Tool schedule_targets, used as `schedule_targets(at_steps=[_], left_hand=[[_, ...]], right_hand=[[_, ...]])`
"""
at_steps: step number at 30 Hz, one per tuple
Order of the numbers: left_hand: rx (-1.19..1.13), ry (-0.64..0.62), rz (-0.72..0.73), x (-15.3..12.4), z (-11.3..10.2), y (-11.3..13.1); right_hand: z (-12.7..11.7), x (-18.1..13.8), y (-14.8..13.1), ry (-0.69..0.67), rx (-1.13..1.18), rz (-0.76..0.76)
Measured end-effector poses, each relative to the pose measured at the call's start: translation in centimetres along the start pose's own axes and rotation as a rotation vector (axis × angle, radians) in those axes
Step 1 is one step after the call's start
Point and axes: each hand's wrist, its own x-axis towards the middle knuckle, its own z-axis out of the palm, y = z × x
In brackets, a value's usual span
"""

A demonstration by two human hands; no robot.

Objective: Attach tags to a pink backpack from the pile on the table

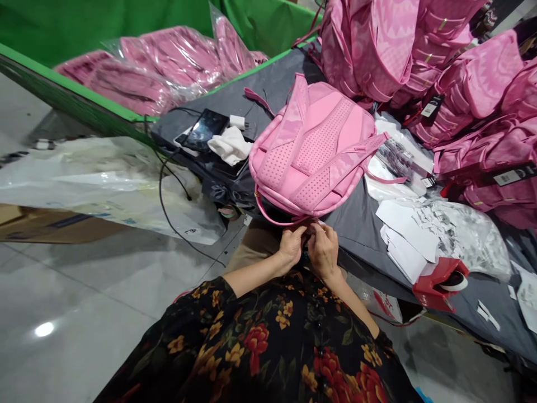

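Note:
A pink backpack [312,151] lies back-side up on the grey-covered table [369,235], its perforated padding and straps facing me. My left hand [290,246] and my right hand [322,249] meet at the backpack's near bottom edge, fingers pinched together on something small there, partly hidden between them. A thin pink loop of the bag curves just above my hands.
A pile of pink backpacks [440,61] with hang tags fills the far right. Bagged pink backpacks [159,67] lie in a green bin. A phone [203,129], a white cloth [230,145], white paper sheets [405,235] and a red tape dispenser [442,282] sit on the table. Clear plastic bags [104,179] lie left.

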Motion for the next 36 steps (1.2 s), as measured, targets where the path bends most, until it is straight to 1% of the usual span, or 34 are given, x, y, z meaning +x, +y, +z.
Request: schedule_targets(at_steps=[3,5,7,9,11,13,16,20,23,26,28,30,34,36], left_hand=[[0.041,-0.002,0.053,0.5,0.1,-0.4],[0.067,0.005,0.084,0.9,0.3,-0.7],[0.089,0.03,0.113,1.4,0.6,-0.9],[0.1,0.089,0.132,1.7,0.9,-1.1],[0.109,0.155,0.137,1.7,1.0,-1.1],[0.121,0.187,0.132,1.4,0.9,-1.0],[0.119,0.146,0.113,0.5,0.3,-0.6],[0.152,0.055,0.144,-0.9,-0.2,0.1],[0.203,0.063,0.142,-1.2,0.1,0.9],[0.175,0.086,0.074,-1.2,0.8,1.7],[0.157,0.071,0.044,-1.4,1.2,2.2],[0.157,0.047,0.071,-1.8,1.1,2.6],[0.162,0.033,0.189,-2.8,-0.2,2.8],[0.166,0.026,0.185,-2.8,-0.9,2.3]], right_hand=[[-0.1,-0.1,0.4,0.026,0.108,-0.015],[-0.2,0.1,0.7,0.075,0.132,-0.019],[0.0,0.6,0.8,0.14,0.099,0.021],[0.6,1.2,0.9,0.192,0.032,0.077],[1.4,1.9,0.9,0.218,-0.033,0.102],[2.1,2.4,1.0,0.218,-0.084,0.094],[2.2,2.7,1.2,0.167,-0.151,0.045],[0.9,2.6,1.2,0.081,-0.243,-0.094],[-0.2,2.4,0.9,0.015,-0.302,-0.191],[-0.6,2.2,0.6,-0.035,-0.314,-0.227],[-0.5,2.2,0.7,-0.033,-0.299,-0.224],[-0.3,2.3,0.8,-0.014,-0.275,-0.197],[-0.1,2.5,1.1,0.07,-0.195,-0.147],[-0.2,2.6,1.0,0.101,-0.13,-0.109]])
